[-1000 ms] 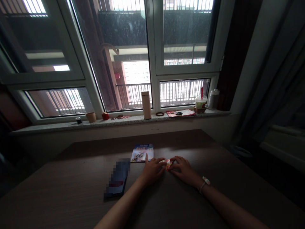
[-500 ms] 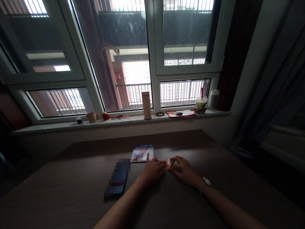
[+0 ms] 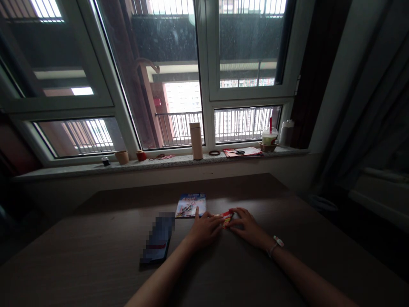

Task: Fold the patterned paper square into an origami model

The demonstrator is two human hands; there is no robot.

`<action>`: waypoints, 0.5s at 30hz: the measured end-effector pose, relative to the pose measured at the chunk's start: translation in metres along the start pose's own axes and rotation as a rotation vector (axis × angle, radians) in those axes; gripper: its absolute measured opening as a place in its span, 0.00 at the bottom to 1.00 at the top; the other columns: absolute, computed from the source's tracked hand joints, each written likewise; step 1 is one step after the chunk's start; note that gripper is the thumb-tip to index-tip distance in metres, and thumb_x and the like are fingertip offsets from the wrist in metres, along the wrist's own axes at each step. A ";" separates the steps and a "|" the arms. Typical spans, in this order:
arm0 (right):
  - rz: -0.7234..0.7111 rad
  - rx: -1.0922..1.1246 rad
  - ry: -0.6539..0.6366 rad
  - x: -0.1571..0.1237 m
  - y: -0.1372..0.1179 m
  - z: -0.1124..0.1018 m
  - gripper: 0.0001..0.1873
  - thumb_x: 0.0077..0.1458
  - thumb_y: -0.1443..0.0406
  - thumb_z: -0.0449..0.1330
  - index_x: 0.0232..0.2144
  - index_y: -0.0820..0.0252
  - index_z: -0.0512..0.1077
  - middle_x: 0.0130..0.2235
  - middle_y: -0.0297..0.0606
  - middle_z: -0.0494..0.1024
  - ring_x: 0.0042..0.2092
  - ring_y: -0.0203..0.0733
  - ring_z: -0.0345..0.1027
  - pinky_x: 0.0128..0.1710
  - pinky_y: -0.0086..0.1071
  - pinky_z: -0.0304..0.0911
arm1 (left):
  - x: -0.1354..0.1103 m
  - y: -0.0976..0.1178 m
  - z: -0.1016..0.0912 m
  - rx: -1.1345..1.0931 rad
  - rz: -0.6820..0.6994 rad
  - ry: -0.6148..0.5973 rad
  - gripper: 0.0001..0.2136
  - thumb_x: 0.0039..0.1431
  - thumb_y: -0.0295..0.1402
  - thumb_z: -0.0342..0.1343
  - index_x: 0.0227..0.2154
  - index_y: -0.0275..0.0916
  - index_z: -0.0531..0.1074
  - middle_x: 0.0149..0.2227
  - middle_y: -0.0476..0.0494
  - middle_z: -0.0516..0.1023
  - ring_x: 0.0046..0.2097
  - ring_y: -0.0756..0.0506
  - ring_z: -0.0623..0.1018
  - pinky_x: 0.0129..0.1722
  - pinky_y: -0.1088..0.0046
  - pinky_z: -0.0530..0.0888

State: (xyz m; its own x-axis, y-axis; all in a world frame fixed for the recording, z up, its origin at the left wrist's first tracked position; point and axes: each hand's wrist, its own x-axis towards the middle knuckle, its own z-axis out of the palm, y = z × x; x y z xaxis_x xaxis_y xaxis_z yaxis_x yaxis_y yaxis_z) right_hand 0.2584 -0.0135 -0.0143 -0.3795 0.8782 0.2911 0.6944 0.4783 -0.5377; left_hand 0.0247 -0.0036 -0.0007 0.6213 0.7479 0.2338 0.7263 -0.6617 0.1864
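Observation:
On the brown table, a small red printed paper piece (image 3: 227, 218) with white and yellow marks lies between my two hands. My left hand (image 3: 206, 229) has its fingertips closed on the left side of it, the index finger pointing up and away. From the right, my right hand (image 3: 247, 228) pinches its other edge between thumb and fingers. Part of the paper is covered by my fingers. Just beyond my left hand lies a blue and white printed booklet (image 3: 191, 204). A dark phone (image 3: 159, 238), partly pixelated, rests left of my left forearm.
The wooden table (image 3: 96, 256) ends before a stone window sill (image 3: 153, 164). Along the sill stand a paper cup (image 3: 122, 157), a red can-like item (image 3: 141, 155), a beige flask (image 3: 196, 140), scissors (image 3: 239, 152) on papers, a drink cup with a straw (image 3: 270, 136) and a white bottle (image 3: 286, 134).
The paper's visible face has changed from a mixed pink, yellow and white pattern to mostly red with white marks. Both hands stay in nearly the same place.

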 end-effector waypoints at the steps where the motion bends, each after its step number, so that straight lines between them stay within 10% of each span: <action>1: 0.000 0.000 -0.003 0.000 0.000 0.000 0.09 0.57 0.58 0.60 0.39 0.42 0.79 0.61 0.32 0.64 0.64 0.48 0.49 0.64 0.46 0.46 | 0.000 0.000 0.000 -0.007 -0.004 -0.005 0.17 0.68 0.43 0.43 0.58 0.58 0.64 0.59 0.55 0.71 0.56 0.41 0.69 0.64 0.41 0.37; 15: 0.112 -0.113 0.034 0.001 -0.008 -0.006 0.11 0.57 0.56 0.58 0.39 0.41 0.79 0.61 0.33 0.63 0.65 0.51 0.46 0.62 0.47 0.48 | 0.001 0.001 -0.007 -0.043 0.001 -0.046 0.14 0.67 0.45 0.45 0.51 0.61 0.70 0.60 0.60 0.68 0.58 0.39 0.67 0.63 0.37 0.35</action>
State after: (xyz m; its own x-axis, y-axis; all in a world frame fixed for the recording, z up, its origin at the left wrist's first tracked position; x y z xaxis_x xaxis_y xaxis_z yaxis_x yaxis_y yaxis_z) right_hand 0.2561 -0.0170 -0.0047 -0.2763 0.9246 0.2622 0.7961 0.3730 -0.4765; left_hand 0.0238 -0.0043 0.0059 0.6360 0.7480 0.1898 0.7128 -0.6636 0.2269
